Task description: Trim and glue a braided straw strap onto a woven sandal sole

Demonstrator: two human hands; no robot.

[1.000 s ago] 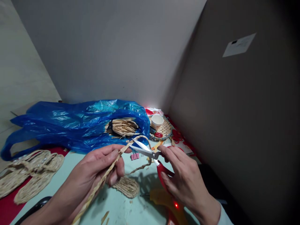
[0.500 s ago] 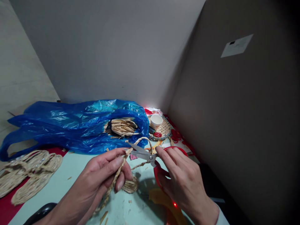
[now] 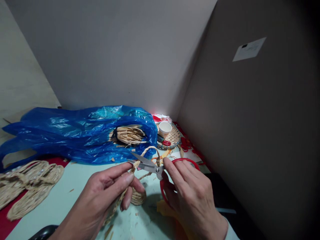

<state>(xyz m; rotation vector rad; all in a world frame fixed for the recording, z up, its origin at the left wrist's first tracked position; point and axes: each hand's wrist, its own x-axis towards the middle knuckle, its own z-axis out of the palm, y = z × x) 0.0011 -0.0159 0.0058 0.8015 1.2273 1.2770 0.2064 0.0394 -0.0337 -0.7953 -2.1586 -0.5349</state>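
Note:
My left hand pinches a braided straw cord between thumb and fingers. The cord loops up and over behind the blades, and more of it hangs below the palm. My right hand grips red-handled scissors, with fingers in the handle loops. The blades are parted, and the cord passes between them just above my left fingertips. Partly hidden behind my left fingers is a coiled woven straw piece.
A blue plastic bag holds a straw bundle. A woven tray carries a white cup. Straw sandals lie at left on red cloth. Straw scraps dot the pale green table. Grey panels rise behind and right.
The whole view has shifted slightly, moving everything a little to the left. The scissor blades have come a little closer together around the cord. Both hands keep their hold.

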